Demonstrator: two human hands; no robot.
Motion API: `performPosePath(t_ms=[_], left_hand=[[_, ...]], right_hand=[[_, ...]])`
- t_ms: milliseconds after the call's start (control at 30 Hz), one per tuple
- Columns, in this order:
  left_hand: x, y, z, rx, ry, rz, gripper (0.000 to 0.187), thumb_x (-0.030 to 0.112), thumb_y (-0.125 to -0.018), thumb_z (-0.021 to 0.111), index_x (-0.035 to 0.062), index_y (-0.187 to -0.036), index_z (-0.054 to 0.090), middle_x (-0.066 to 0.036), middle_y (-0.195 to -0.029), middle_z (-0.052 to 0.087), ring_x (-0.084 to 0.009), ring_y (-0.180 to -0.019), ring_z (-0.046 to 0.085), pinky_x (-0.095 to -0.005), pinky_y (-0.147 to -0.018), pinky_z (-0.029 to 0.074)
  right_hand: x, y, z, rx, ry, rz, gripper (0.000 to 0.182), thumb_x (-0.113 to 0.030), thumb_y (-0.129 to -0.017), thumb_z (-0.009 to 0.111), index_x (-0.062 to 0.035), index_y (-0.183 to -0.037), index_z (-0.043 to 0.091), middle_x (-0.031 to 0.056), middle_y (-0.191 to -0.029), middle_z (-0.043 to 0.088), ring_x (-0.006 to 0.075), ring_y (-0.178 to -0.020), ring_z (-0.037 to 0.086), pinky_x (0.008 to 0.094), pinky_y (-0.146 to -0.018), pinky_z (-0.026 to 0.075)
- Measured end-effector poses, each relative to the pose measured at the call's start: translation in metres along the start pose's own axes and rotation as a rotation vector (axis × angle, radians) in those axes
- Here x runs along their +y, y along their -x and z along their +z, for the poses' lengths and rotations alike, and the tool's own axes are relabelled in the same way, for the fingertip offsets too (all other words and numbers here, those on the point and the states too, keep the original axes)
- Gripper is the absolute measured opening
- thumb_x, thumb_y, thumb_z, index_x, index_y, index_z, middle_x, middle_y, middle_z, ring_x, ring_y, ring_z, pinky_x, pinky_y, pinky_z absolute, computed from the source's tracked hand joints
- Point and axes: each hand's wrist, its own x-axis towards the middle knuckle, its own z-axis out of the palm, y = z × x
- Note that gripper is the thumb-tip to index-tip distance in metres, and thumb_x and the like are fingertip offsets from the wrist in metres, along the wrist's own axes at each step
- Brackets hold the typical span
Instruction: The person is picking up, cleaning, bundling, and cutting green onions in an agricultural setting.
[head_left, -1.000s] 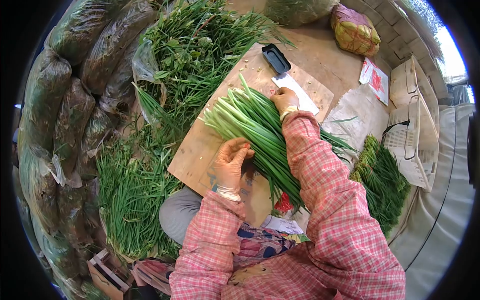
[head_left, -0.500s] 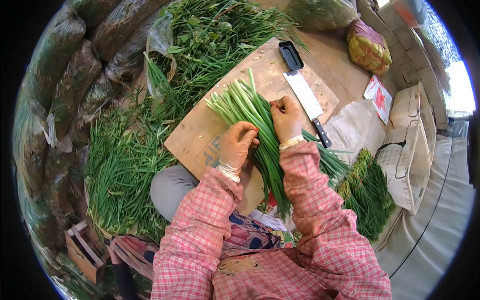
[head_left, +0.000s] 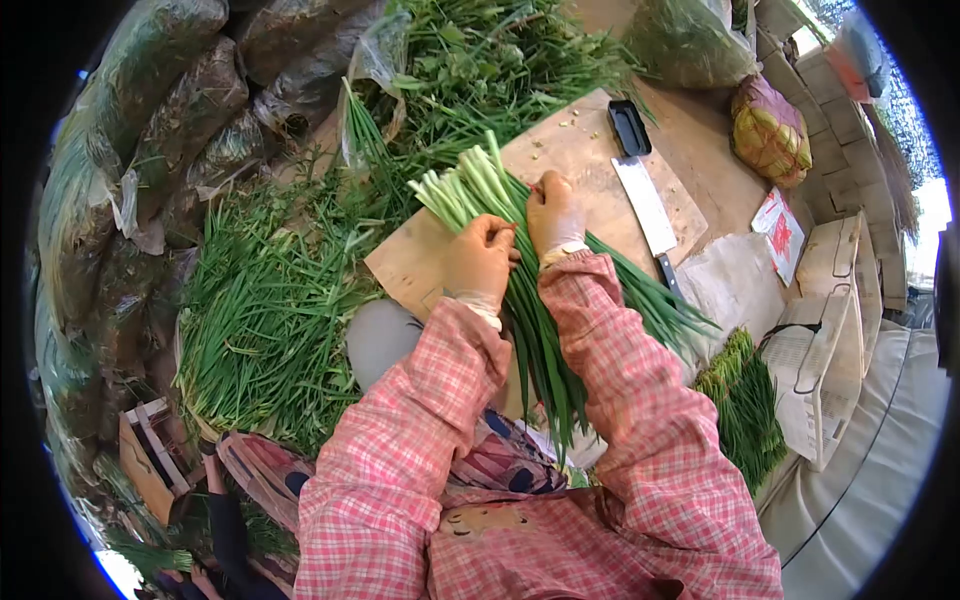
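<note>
Bundle of garlic chives (head_left: 515, 240) lies across the wooden board (head_left: 590, 150), pale ends toward the upper left. Your left hand (head_left: 483, 258) and right hand (head_left: 555, 213), fingers closed, grip its opposite sides. Beyond your right hand, the knife (head_left: 646, 208) lies on the board.

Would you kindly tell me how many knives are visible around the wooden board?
1 knife, its blade on the wooden board next to the black tray; others may be hidden.
</note>
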Motion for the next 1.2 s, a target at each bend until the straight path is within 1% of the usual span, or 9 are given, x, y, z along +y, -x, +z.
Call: performPosePath(t_ms=[267,433,533,600,700,800,967,1067,1200], left_hand=[[-0.012,0.003,-0.008,0.010,0.063,0.032,0.006,0.002,-0.084,0.053,0.0008,-0.088,0.057,-0.003,-0.076,0.058,-0.0090,-0.059,0.056,-0.0201,-0.050,0.046],[-0.019,-0.001,-0.008,0.012,0.030,0.050,0.005,0.001,-0.083,0.054,0.0010,-0.087,0.057,-0.003,-0.074,0.059,-0.0086,-0.060,0.057,-0.0200,-0.051,0.046],[-0.024,-0.003,-0.008,0.061,-0.025,0.146,0.005,0.000,-0.082,0.055,0.0007,-0.086,0.058,-0.002,-0.072,0.058,-0.0082,-0.059,0.056,-0.0202,-0.051,0.045],[-0.035,-0.008,-0.008,0.090,-0.135,0.320,0.005,0.000,-0.082,0.055,0.0004,-0.085,0.059,-0.002,-0.073,0.059,-0.0084,-0.059,0.056,-0.0205,-0.050,0.045],[-0.036,-0.010,-0.010,0.059,-0.103,0.205,0.005,0.000,-0.082,0.055,0.0006,-0.085,0.059,-0.003,-0.074,0.060,-0.0083,-0.060,0.057,-0.0208,-0.052,0.046],[-0.016,0.001,-0.011,0.015,0.071,0.027,0.004,0.001,-0.083,0.055,0.0009,-0.085,0.059,-0.003,-0.074,0.060,-0.0082,-0.061,0.057,-0.0209,-0.053,0.047],[-0.023,-0.001,-0.009,0.001,0.067,0.047,0.004,0.003,-0.084,0.055,0.0015,-0.083,0.059,-0.003,-0.074,0.060,-0.0085,-0.061,0.058,-0.0209,-0.053,0.047],[-0.021,-0.001,-0.009,0.010,0.025,0.083,0.004,0.003,-0.084,0.055,0.0021,-0.083,0.059,-0.004,-0.075,0.060,-0.0081,-0.060,0.057,-0.0210,-0.052,0.047],[-0.023,0.000,-0.007,0.011,-0.003,0.141,0.005,0.000,-0.081,0.054,0.0021,-0.083,0.058,-0.006,-0.081,0.059,-0.0105,-0.064,0.059,-0.0224,-0.056,0.047]], right_hand=[[0.005,-0.010,-0.016,-0.184,-0.359,-0.259,0.027,-0.025,-0.084,0.053,-0.0040,-0.099,0.061,0.0200,-0.101,0.058,0.0358,-0.097,0.054,0.0404,-0.084,0.042],[-0.027,-0.021,-0.028,-0.400,0.181,-0.292,0.065,-0.050,-0.064,0.066,-0.0019,-0.107,0.061,0.0193,-0.126,0.046,0.0376,-0.115,0.042,0.0460,-0.095,0.033],[-0.077,-0.031,-0.036,-0.576,0.423,-0.048,0.067,-0.047,-0.059,0.068,0.0032,-0.102,0.061,0.0195,-0.122,0.049,0.0351,-0.116,0.042,0.0449,-0.092,0.038],[-0.074,-0.034,-0.021,-0.508,0.439,0.032,0.053,-0.037,-0.060,0.064,-0.0006,-0.098,0.063,0.0184,-0.112,0.055,0.0351,-0.108,0.048,0.0430,-0.089,0.041],[-0.062,-0.033,-0.014,-0.336,0.426,0.025,0.037,-0.026,-0.064,0.060,-0.0063,-0.094,0.065,0.0144,-0.103,0.059,0.0320,-0.101,0.053,0.0396,-0.085,0.043],[-0.032,-0.035,-0.022,-0.177,0.050,-0.131,0.033,-0.024,-0.063,0.060,-0.0048,-0.090,0.064,0.0172,-0.098,0.060,0.0371,-0.092,0.054,0.0409,-0.082,0.043],[-0.025,-0.034,-0.039,-0.334,-0.522,0.063,0.030,-0.024,-0.075,0.065,-0.0016,-0.094,0.058,0.0069,-0.078,0.057,0.0147,-0.070,0.052,0.0286,-0.064,0.045],[-0.025,-0.032,-0.036,-0.418,-0.477,0.010,0.036,-0.023,-0.071,0.069,-0.0018,-0.097,0.055,0.0071,-0.080,0.058,0.0155,-0.073,0.053,0.0296,-0.065,0.045],[-0.024,-0.039,-0.010,-0.486,-0.117,-0.095,0.054,-0.028,-0.057,0.075,-0.0013,-0.099,0.053,0.0217,-0.090,0.060,0.0351,-0.085,0.059,0.0388,-0.075,0.047]])
